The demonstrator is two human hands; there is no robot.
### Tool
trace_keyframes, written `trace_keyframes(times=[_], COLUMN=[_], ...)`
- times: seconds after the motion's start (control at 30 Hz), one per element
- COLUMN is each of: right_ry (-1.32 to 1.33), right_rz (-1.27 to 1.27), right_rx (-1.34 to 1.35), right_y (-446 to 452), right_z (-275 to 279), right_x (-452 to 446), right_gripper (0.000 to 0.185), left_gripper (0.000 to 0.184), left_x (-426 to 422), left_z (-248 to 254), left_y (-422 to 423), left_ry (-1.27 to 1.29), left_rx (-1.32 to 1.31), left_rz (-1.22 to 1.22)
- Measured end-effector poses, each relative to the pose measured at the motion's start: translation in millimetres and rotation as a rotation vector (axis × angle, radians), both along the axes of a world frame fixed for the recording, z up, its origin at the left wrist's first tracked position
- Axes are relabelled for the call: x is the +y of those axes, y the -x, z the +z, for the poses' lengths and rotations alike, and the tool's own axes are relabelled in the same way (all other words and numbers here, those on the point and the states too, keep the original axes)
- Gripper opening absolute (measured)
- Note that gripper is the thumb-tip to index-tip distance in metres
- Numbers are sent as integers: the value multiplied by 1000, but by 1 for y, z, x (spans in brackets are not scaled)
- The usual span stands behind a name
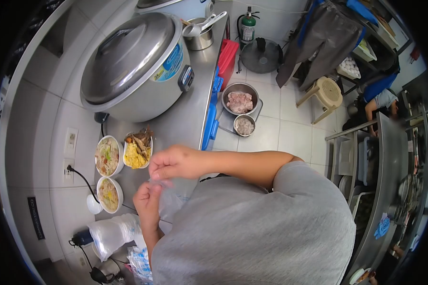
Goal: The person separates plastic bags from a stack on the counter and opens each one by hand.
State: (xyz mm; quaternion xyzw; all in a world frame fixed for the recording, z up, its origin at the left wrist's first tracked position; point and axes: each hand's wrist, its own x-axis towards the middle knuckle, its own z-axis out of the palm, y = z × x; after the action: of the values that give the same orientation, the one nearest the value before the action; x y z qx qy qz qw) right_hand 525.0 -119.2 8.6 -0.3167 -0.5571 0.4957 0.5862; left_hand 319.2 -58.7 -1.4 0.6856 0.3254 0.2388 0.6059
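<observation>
My right hand [173, 162] and my left hand [149, 202] are close together over the steel counter, fingers pinched. Between them is a clear, thin plastic bag [170, 203] that hangs down in front of my shirt. Both hands grip its upper part. Just beyond my right hand sits a white container [138, 154] with yellow egg and browned meat. Two round white bowls of noodle-like food, one upper [108, 156] and one lower [109, 194], stand beside it along the wall. A small white cup or lid [93, 204] touches the lower bowl.
A large rice cooker [133, 66] with a metal lid occupies the counter, near a pot [199, 40] of utensils. Plastic packs [114, 232] lie to my left. Basins of raw meat [240, 99], a stool [324, 97] and a fire extinguisher [248, 28] are behind. Another person [383, 104] is bending at far right.
</observation>
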Motion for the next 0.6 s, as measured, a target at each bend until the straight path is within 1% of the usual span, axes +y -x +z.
trace_keyframes(times=[0.03,0.1,0.13,0.2,0.23,0.3,0.37,0.4,0.43,0.47,0.53,0.6], right_ry=[231,285,312,371,401,418,353,364,372,401,434,474], right_rz=[191,361,458,568,644,642,725,762,786,792,754,698], right_rx=[189,143,118,139,147,334,488,498,507,450,332,256], right_y=[8,17,22,32,39,54,69,80,93,107,131,156], right_z=[1,2,3,5,5,-3,6,14,21,26,36,55], right_x=[1,8,13,24,31,46,58,60,66,77,93,125], right_gripper=[12,14,15,17,18,18,16,16,15,15,16,14], left_gripper=[12,18,20,26,26,28,24,24,23,23,22,19], left_x=[3,6,4,-1,-7,-18,-13,-20,-26,-32,-32,-21], left_z=[-4,-9,-8,2,8,19,-16,-12,-7,-2,11,48], left_y=[9,26,35,57,67,88,128,144,155,165,177,201], left_ry=[25,72,206,446,512,617,760,749,724,710,634,516], left_rx=[-40,-134,-288,-613,-679,-836,-1188,-901,-730,-557,-421,-629], left_rz=[38,138,172,267,338,510,-220,-86,5,82,114,134])
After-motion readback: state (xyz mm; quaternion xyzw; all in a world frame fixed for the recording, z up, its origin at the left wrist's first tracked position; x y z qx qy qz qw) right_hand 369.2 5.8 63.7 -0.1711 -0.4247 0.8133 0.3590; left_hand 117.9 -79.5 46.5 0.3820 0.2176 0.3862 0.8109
